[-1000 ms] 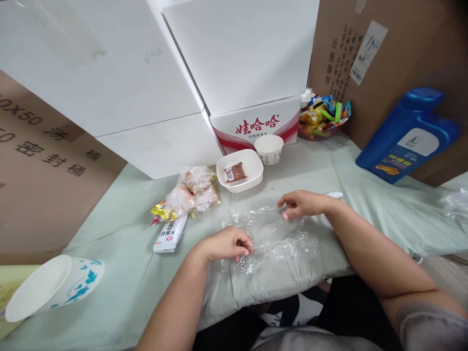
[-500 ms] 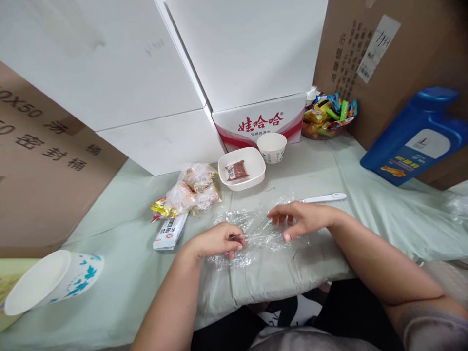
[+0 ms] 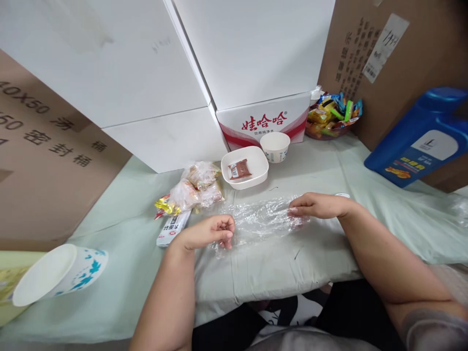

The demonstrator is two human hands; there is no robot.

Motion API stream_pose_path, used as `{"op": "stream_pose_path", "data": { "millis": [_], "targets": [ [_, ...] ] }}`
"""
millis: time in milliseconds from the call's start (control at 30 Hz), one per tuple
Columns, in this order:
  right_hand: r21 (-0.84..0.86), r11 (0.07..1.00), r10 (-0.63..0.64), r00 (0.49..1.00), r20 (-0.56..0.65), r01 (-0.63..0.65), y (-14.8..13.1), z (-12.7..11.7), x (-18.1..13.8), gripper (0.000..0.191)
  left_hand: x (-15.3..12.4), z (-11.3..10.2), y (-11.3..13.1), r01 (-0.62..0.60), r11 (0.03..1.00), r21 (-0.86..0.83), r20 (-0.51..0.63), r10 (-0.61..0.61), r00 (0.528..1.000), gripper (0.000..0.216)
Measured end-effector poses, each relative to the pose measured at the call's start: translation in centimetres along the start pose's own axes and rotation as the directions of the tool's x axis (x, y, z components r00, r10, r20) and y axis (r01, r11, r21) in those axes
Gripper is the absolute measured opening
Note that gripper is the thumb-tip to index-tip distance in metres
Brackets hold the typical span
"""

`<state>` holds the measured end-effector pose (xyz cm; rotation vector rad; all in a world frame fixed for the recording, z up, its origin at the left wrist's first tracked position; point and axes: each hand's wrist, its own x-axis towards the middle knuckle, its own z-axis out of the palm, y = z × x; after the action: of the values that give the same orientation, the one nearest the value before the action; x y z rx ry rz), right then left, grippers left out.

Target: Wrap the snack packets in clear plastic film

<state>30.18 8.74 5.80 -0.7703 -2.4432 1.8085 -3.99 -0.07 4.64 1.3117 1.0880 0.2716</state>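
A crinkled sheet of clear plastic film (image 3: 261, 220) lies spread across the cloth between my two hands. My left hand (image 3: 211, 231) has its fingers curled at the film's left end, pinching its edge. At the other end, my right hand (image 3: 317, 204) grips the film with its fingers pressed together, partly hidden by the crumpled plastic. Just beyond the film stands a white square bowl (image 3: 261, 181) with a small brown packet (image 3: 240, 169) in it. Several knotted bags of food (image 3: 201, 187) lie beyond my left hand, next to a white-and-blue packet (image 3: 172, 229).
A white paper cup (image 3: 275, 146) stands behind the bowl. At the far right are a basket of wrapped snacks (image 3: 332, 117) and a blue bottle (image 3: 417, 141). A large paper tub (image 3: 82, 273) lies tilted at the left. Cardboard boxes (image 3: 47, 161) and white panels border the table.
My hands have moved apart, and the film is now spread flatter between them. My right hand has moved right, now covering most of the white handle. The view has shifted slightly.
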Motion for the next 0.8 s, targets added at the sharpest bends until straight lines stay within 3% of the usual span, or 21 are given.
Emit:
{"op": "stream_pose_path", "data": {
  "millis": [100, 200, 400, 633, 800],
  "targets": [
    [0.122, 0.987, 0.121, 0.982, -0.148, -0.103, 0.4, 0.0, 0.4, 0.037, 0.2, -0.4, -0.3, -0.027, 0.999, -0.035, -0.091, 0.024, 0.996, 0.031],
    [0.137, 0.963, 0.258, 0.935, -0.244, -0.230, 1.1, 0.2, 1.0, 0.027, 0.7, -1.0, -0.7, -0.120, 0.991, -0.065, -0.292, 0.096, 0.952, 0.035],
    [-0.206, 0.908, 0.283, 0.896, -0.343, -0.366, 1.1, 0.4, 1.2, 0.009, 2.4, -1.1, -1.3, -0.181, 0.980, -0.081, -0.619, 0.093, 0.780, 0.043],
    [-0.395, 0.762, 0.370, 0.846, -0.384, -0.513, -0.4, 0.8, 1.1, 0.007, 4.5, -0.4, -2.0, -0.020, 0.998, 0.062, -0.775, 0.061, 0.629, 0.025],
    [-0.467, 0.688, 0.361, 0.821, -0.443, -0.555, -0.2, 0.9, 1.4, 0.008, 4.8, -0.2, -2.4, 0.107, 0.982, 0.157, -0.791, 0.060, 0.609, 0.014]
  ]
}}
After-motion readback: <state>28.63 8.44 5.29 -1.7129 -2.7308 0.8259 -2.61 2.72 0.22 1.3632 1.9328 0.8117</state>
